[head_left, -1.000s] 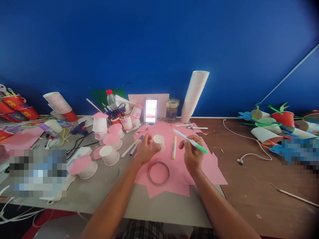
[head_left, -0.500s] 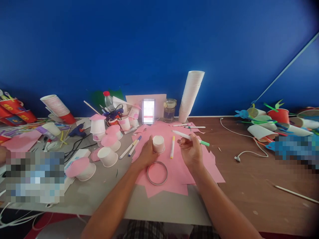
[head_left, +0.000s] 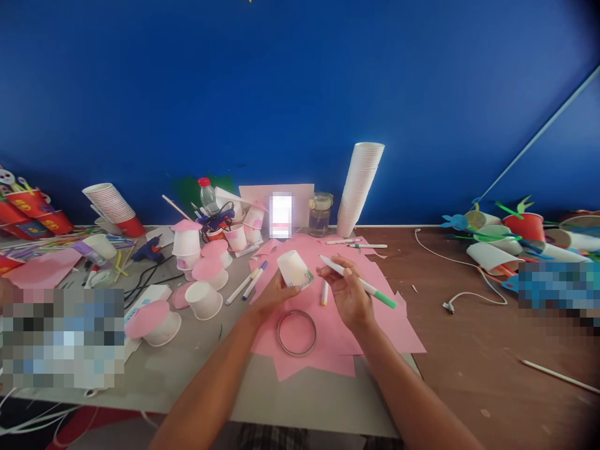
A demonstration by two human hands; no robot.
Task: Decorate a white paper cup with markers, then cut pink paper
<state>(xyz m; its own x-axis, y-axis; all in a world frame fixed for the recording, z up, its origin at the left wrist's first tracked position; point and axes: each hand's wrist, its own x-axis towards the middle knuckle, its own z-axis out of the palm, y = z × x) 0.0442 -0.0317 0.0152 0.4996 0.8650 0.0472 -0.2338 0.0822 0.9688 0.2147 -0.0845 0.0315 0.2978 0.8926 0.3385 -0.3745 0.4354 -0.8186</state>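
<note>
In my left hand (head_left: 274, 295) is a white paper cup (head_left: 291, 265), upside down and tilted, with small green marks near its rim. My right hand (head_left: 351, 290) grips a white marker with a green end (head_left: 368, 286); its tip points at the cup but stays apart from it. Pink paper (head_left: 323, 350) lies beneath both hands. A metal ring (head_left: 297, 355) rests on that paper, just below the cup. Partly behind my right hand lies a yellow and white marker (head_left: 324, 292). Two more markers (head_left: 253, 281) lie left of my left hand.
Paper cups with pink tops (head_left: 154, 322) stand to the left, near a glue gun (head_left: 147, 247). A tall cup stack (head_left: 360, 187), a glass jar (head_left: 320, 215) and a lit screen (head_left: 281, 215) stand at the back. A white cable (head_left: 482, 294) and cup crafts (head_left: 497, 250) lie right.
My left hand has tipped the cup, bringing the green marks on its side into view. My right hand has moved slightly left and down, bringing the marker closer to the cup.
</note>
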